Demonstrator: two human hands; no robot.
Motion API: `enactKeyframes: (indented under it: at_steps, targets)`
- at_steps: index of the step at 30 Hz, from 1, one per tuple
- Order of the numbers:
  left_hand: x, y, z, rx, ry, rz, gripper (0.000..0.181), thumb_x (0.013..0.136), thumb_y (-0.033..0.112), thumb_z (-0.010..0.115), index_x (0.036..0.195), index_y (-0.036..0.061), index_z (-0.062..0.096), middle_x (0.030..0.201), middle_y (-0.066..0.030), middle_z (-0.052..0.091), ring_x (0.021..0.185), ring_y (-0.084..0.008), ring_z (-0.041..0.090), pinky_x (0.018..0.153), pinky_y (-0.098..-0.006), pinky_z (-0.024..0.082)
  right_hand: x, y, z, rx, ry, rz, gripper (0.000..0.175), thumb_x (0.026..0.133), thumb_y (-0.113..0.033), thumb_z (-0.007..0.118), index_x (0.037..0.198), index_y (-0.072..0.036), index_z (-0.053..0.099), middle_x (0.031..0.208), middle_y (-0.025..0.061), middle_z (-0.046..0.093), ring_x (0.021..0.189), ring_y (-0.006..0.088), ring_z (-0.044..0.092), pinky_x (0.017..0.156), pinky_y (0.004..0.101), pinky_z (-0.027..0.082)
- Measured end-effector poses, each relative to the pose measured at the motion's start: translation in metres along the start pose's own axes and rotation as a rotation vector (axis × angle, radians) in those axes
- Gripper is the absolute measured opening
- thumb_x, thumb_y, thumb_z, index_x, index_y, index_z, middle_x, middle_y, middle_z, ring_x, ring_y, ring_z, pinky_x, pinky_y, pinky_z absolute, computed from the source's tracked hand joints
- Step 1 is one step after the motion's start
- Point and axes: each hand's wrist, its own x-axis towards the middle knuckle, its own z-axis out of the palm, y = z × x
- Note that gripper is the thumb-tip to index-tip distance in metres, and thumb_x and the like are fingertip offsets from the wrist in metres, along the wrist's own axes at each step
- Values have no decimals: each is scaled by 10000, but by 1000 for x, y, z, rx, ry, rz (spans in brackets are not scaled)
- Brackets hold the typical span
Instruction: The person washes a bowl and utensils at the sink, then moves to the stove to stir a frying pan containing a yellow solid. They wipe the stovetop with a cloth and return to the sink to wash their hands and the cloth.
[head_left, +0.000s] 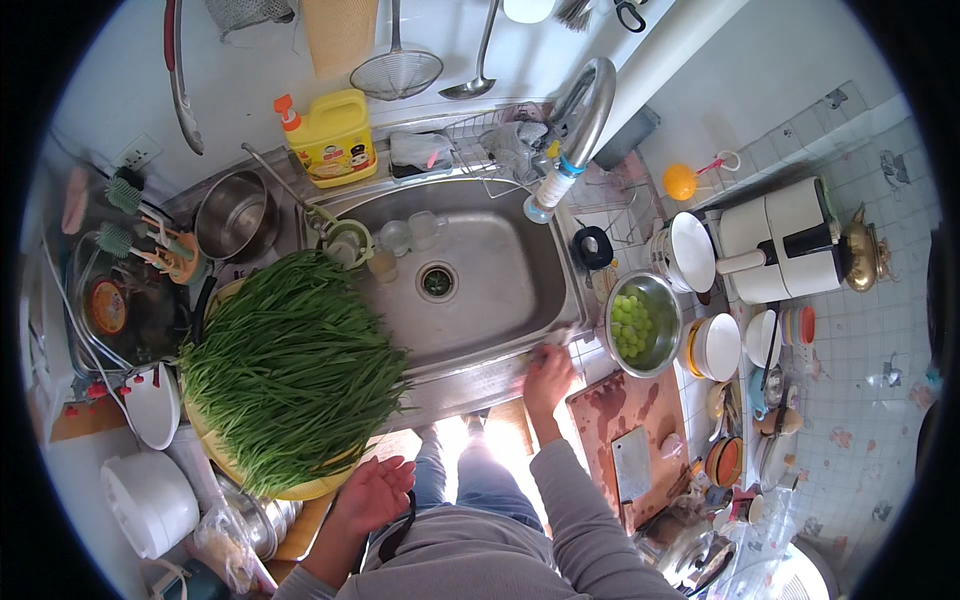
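Observation:
My right hand (550, 381) is at the front right rim of the stainless steel sink (487, 315), bent over something pale and blurred; I cannot tell what it is. Palm up, my left hand (377, 491) hangs near my waist with its fingers apart and nothing in it. Just above it, a big heap of long green leaves (292, 375) lies on a yellow round tray (217, 450) left of the basin. Small clear cups (424, 227) stand in the basin near its drain (437, 281). Green grapes (630, 322) fill part of a steel bowl (667, 358) right of the sink.
A cleaver (631, 463) lies on a wet wooden cutting board (589, 427) at the right. The faucet (600, 97) arches over the sink's back right corner. A yellow detergent jug (334, 142) stands behind the sink, and a steel pot (236, 217) is at the back left. White bowls (691, 251) line the right.

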Motion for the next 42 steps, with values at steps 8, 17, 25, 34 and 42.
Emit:
enactKeyframes:
  at_steps: [8, 17, 25, 34, 42]
  targets:
    - [4, 17, 17, 38, -33, 64, 422, 1000, 381, 488, 1256, 59, 583, 1279, -109, 616, 1115, -229, 594, 853, -363, 503, -72, -101, -20, 332, -278, -409, 295, 725, -67, 651, 1005, -160, 629, 1163, 80, 591, 1074, 310, 555, 911, 449, 440]
    - [31, 32, 53, 85, -60, 84, 401, 1003, 358, 494, 1265, 65, 575, 1260, -89, 624, 1107, -220, 597, 840, -346, 507, -6, -9, -36, 120, -415, -436, 128, 796, -73, 566, 870, -136, 650, 1089, 90, 623, 1052, 295, 557, 872, 437, 463]
    - [165, 27, 123, 721, 83, 297, 426, 953, 258, 610, 1343, 105, 538, 1290, -73, 594, 1147, -194, 569, 860, -363, 504, 119, -1, -35, 1237, -569, 509, 159, 912, -154, 687, 1021, -44, 650, 892, -21, 641, 810, 62, 593, 676, 210, 483]
    - [332, 42, 211, 1635, 413, 1221, 294, 804, 107, 719, 1094, 74, 679, 995, -123, 677, 856, -279, 656, 756, -371, 515, 223, -28, 18, 678, -594, 51, 396, 952, -407, 584, 1045, -36, 683, 811, 50, 667, 686, 137, 630, 567, 267, 501]
    - [328, 54, 232, 1902, 556, 1125, 178, 834, 227, 696, 946, 90, 712, 853, -134, 686, 773, -290, 654, 678, -364, 500, 400, -37, 17, 1132, -524, 687, 504, 946, -523, 493, 876, -30, 569, 599, 67, 537, 406, 144, 477, 335, 287, 359]
